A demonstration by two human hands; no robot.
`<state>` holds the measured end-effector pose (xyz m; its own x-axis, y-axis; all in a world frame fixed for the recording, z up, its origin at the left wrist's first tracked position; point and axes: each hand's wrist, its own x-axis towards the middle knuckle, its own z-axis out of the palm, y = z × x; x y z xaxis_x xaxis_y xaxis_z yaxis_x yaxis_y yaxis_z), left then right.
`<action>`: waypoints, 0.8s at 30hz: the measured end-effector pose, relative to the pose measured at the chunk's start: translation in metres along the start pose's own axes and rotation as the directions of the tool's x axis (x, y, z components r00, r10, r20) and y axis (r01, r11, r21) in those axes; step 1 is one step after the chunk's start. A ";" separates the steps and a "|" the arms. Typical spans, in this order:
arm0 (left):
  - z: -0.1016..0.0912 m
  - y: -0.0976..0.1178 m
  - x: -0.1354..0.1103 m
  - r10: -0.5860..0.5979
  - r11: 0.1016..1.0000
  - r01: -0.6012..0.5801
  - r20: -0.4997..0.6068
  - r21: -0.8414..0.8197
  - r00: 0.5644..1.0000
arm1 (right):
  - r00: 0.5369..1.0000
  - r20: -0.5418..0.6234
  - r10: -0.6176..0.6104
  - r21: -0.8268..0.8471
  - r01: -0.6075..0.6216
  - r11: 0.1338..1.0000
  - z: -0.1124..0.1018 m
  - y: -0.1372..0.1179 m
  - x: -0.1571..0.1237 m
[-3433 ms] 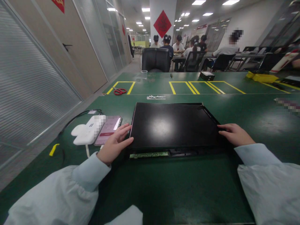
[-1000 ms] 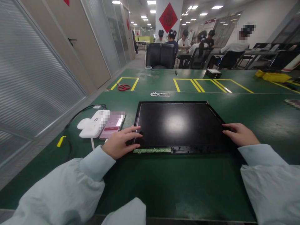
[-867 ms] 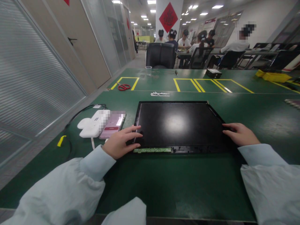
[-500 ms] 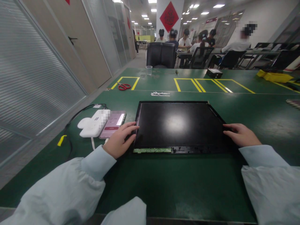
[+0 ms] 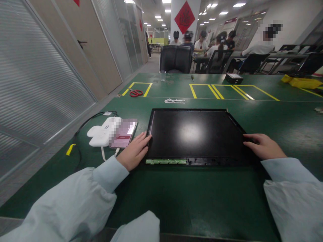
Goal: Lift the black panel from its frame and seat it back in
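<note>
A black LCD screen panel (image 5: pixel 191 134) lies flat on the green table, with a strip of green circuit board (image 5: pixel 166 162) along its near left edge. My left hand (image 5: pixel 135 150) grips the panel's left side, the fingers close together over the frame. On the opposite side, my right hand (image 5: pixel 263 145) holds the right edge between thumb and bent fingers. The undersides of both grips are hidden. Just left of my left hand lies a phone (image 5: pixel 124 136) with a white cable in it, beside a white device (image 5: pixel 103 134).
Red-handled scissors (image 5: pixel 136 93) lie at the back left, near a clear plastic cup (image 5: pixel 163 76). White scraps (image 5: pixel 174 101) sit behind the panel. A black box (image 5: pixel 234 79) and a yellow bag (image 5: pixel 301 81) stand farther right. People sit at tables beyond.
The fingers of my left hand have drawn closer together along the panel's edge. The whole view has shifted slightly; the panel and my right hand keep their places.
</note>
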<state>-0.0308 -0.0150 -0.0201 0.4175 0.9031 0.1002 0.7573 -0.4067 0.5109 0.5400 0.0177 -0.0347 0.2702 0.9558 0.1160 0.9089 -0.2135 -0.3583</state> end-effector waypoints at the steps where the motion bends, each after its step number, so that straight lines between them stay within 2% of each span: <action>1: 0.000 0.000 0.000 -0.004 1.000 0.004 -0.004 -0.013 1.000 | 1.000 -0.004 -0.001 0.003 0.001 1.000 0.000 0.000 0.000; 7: 0.000 0.002 0.000 -0.031 0.988 0.019 -0.075 -0.155 0.997 | 1.000 -0.021 0.008 0.035 -0.007 0.999 0.000 0.001 0.000; 10: -0.001 0.008 0.000 -0.059 0.955 0.020 -0.121 -0.297 0.991 | 1.000 -0.028 0.006 0.032 -0.005 0.999 0.001 0.003 0.002; 12: -0.002 0.014 0.002 -0.094 0.889 0.023 -0.135 -0.457 0.986 | 0.999 -0.032 0.006 0.026 -0.005 1.000 0.002 0.003 0.002; 16: -0.003 0.026 0.004 -0.234 0.664 0.069 -0.119 -0.744 0.965 | 1.000 -0.020 -0.004 0.016 0.004 1.000 0.001 0.002 0.002; 20: -0.001 0.034 0.003 -0.387 0.546 0.122 -0.120 -0.829 0.914 | 1.000 -0.016 -0.024 0.013 0.024 1.000 0.000 0.002 0.003; 24: 0.000 0.039 0.004 -0.515 0.445 0.201 -0.066 -0.873 0.855 | 0.999 -0.013 -0.032 0.018 0.032 0.999 0.002 0.004 0.003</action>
<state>0.0009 -0.0272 0.0003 -0.0666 0.9904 -0.1211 -0.0173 0.1202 0.9926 0.5436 0.0203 -0.0370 0.2450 0.9594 0.1399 0.9114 -0.1787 -0.3707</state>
